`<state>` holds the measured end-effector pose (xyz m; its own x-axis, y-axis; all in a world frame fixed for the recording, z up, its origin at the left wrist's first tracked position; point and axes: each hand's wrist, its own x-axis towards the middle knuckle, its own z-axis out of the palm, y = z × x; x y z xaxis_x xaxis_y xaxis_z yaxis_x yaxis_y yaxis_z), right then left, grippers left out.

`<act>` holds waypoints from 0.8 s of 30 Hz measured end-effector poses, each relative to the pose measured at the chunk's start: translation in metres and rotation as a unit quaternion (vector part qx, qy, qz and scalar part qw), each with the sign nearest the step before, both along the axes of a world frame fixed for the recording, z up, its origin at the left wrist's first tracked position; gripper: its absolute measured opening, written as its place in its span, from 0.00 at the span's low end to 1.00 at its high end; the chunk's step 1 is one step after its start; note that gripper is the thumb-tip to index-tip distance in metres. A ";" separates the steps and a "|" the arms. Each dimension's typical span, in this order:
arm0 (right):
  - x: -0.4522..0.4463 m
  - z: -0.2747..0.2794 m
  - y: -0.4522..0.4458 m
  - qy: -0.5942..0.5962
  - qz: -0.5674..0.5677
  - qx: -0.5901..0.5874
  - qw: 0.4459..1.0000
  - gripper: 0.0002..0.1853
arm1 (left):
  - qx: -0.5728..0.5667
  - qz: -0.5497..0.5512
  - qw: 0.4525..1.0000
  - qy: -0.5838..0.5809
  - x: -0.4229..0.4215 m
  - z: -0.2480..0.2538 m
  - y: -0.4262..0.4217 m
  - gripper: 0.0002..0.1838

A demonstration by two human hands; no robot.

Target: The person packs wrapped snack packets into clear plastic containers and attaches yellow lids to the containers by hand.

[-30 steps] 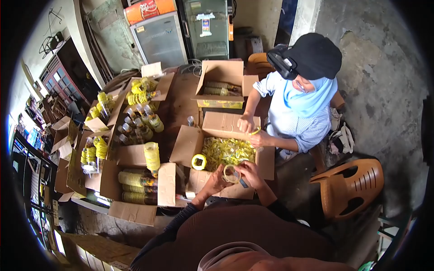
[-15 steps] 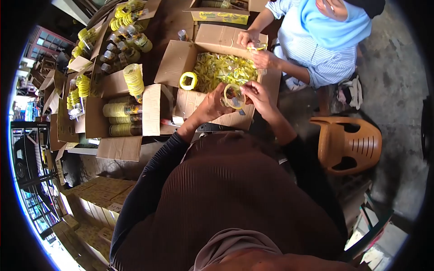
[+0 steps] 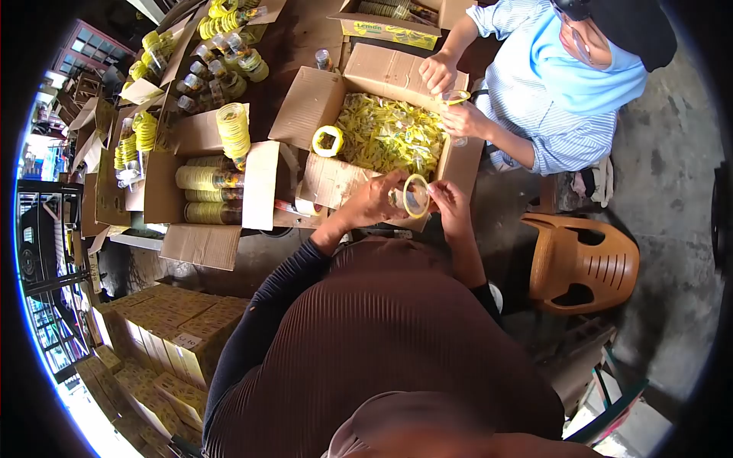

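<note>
My left hand (image 3: pixel 374 200) is wrapped round a clear plastic cup (image 3: pixel 416 196) with a yellow rim, turned on its side so the round mouth faces right. My right hand (image 3: pixel 450 204) has its fingertips pinched together at the right side of that rim; what exactly lies between them is too small to see. Just beyond my hands stands an open cardboard box (image 3: pixel 397 70) filled with yellow and clear packets (image 3: pixel 389 130). A yellow ring-shaped roll (image 3: pixel 327 141) sits at the near left corner of this box.
Left of it, another carton (image 3: pixel 205 248) holds stacks of yellow-rimmed cups (image 3: pixel 210 179), with one stack (image 3: pixel 233 130) standing upright. Several capped bottles (image 3: pixel 217 72) are behind. At the right a co-worker (image 3: pixel 550 99) handles a yellow-rimmed cup. An orange plastic chair (image 3: pixel 584 263) stands on the floor.
Both my hands and the cup have come lower and closer to my body, and the cup's mouth has turned sideways. The co-worker's hands have moved apart. The whole view has shifted a little.
</note>
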<state>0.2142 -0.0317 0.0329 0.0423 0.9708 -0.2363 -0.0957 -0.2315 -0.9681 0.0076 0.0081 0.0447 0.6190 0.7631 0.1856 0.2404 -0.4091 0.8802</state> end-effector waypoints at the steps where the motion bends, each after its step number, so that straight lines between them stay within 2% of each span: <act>1: 0.004 -0.005 -0.001 0.015 0.004 -0.021 1.000 0.08 | -0.032 -0.005 0.999 0.030 0.001 -0.001 -0.002 0.40; 5: 0.019 -0.001 0.008 -0.007 0.047 0.017 0.999 0.09 | -0.003 -0.030 1.000 0.006 0.008 -0.013 0.002 0.44; 6: 0.021 0.002 0.011 -0.010 0.043 0.023 0.999 0.09 | -0.004 -0.006 1.000 0.030 0.011 0.007 0.001 0.44; 9: 0.018 0.005 0.015 0.012 0.025 0.016 0.999 0.09 | 0.041 0.021 0.999 -0.020 0.015 -0.006 0.006 0.41; 10: 0.016 0.005 0.014 0.036 0.007 0.004 0.999 0.09 | -0.025 -0.006 1.000 -0.008 0.015 -0.006 0.011 0.42; 11: 0.015 0.005 0.013 0.038 0.007 0.009 0.999 0.09 | -0.020 -0.007 1.000 -0.007 0.014 -0.005 0.013 0.42; 13: 0.015 0.003 0.008 0.080 -0.020 -0.008 0.997 0.10 | -0.087 0.012 0.996 0.004 0.014 -0.003 0.008 0.42; 15: 0.025 -0.007 0.010 0.063 -0.019 -0.007 0.998 0.09 | -0.073 0.034 0.997 -0.006 0.015 -0.009 0.007 0.41; 17: 0.035 -0.009 0.012 0.027 0.031 0.034 0.999 0.10 | -0.166 0.014 0.981 -0.104 0.016 -0.016 0.010 0.41; 18: 0.035 -0.007 0.014 0.026 0.034 0.038 0.998 0.10 | -0.172 0.006 0.976 -0.133 0.018 -0.014 0.012 0.41; 20: 0.032 -0.001 0.016 0.036 0.036 0.017 0.999 0.08 | -0.159 0.025 0.981 -0.112 0.015 -0.030 0.015 0.41; 23: 0.025 -0.004 0.020 0.102 0.059 0.070 0.991 0.06 | -0.102 0.070 0.989 -0.086 0.020 -0.014 0.012 0.41; 24: 0.022 0.000 0.021 0.069 0.057 0.078 0.993 0.05 | -0.054 0.093 0.993 -0.048 0.022 -0.014 0.013 0.40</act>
